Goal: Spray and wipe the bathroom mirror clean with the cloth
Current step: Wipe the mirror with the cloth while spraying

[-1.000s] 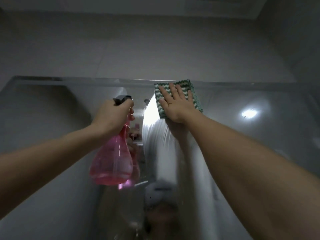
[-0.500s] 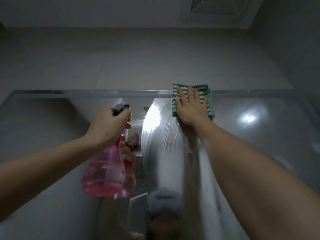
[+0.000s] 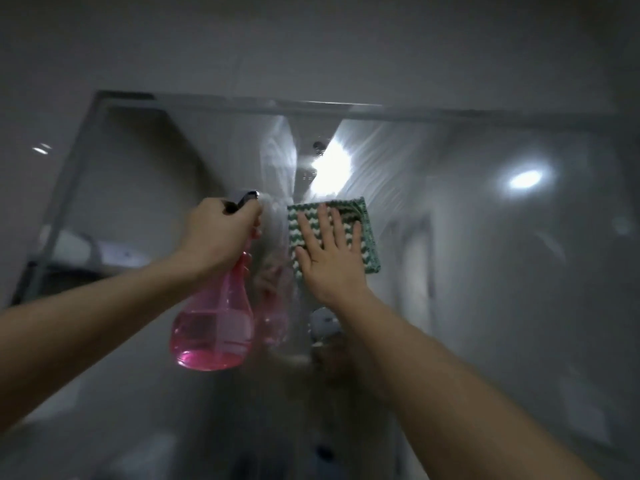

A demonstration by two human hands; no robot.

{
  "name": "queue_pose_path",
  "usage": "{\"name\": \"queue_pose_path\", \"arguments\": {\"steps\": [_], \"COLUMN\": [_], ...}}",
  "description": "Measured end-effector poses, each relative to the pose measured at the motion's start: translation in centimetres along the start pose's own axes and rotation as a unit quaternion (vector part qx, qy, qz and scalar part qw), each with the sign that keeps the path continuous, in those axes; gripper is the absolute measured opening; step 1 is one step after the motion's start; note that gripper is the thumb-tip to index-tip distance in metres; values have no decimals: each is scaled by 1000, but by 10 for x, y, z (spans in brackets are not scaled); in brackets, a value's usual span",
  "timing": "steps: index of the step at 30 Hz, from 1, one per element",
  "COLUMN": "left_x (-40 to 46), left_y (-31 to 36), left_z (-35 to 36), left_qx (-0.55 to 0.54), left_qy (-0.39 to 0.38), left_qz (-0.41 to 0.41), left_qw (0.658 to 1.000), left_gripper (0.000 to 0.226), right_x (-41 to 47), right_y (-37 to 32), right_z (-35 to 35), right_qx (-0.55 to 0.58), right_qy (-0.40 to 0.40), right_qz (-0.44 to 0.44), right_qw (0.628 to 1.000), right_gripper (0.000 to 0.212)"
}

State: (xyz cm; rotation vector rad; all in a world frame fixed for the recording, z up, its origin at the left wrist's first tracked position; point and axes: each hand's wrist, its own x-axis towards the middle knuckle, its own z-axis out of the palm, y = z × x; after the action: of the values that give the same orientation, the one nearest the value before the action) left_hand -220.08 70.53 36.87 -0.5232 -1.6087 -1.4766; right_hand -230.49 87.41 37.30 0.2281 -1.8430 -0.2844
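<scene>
Pressing cloth (image 3: 367, 237) under right grip (image 3: 329, 258)

The room is dim and grey, the picture grainy and soft throughout. The strongest light is a white glare patch on the mirror (image 3: 485, 271) near its upper middle, flaring over streaky wet smears. A second, smaller oval highlight glows at the upper right of the glass, haloed and hazy, and a faint glint shows at the far left. The pink spray bottle (image 3: 213, 327) catches light and glows translucent. The forearms in the foreground are evenly lit with soft shadow beneath. Wide-angle distortion bends the mirror's top edge and darkens the corners; reflections low in the glass are smeared and out of focus.
</scene>
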Motion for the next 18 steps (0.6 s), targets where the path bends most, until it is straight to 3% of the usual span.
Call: {"name": "queue_pose_path", "arguments": {"steps": [3,11,15,18], "left_x": [-28,-44,-11,22], "left_y": [-9,-44,-47,-45], "left_z": [-16,-42,-49,-53], "left_qx": [52,117,107,86], "left_qy": [-10,-47,-40,-31], "left_qz": [-9,-8,27,32], "left_qw": [999,992,993,995], "left_gripper": [29,35,51,41], "right_x": [-30,-81,-40,29], "right_y": [-21,-58,-60,-58], "right_z": [17,45,30,11], "right_qx": [26,26,-17,19], "right_qy": [71,33,23,-21], "right_qz": [-2,-12,-1,40], "right_qw": [997,999,1000,999], "right_gripper": [56,56,57,57]}}
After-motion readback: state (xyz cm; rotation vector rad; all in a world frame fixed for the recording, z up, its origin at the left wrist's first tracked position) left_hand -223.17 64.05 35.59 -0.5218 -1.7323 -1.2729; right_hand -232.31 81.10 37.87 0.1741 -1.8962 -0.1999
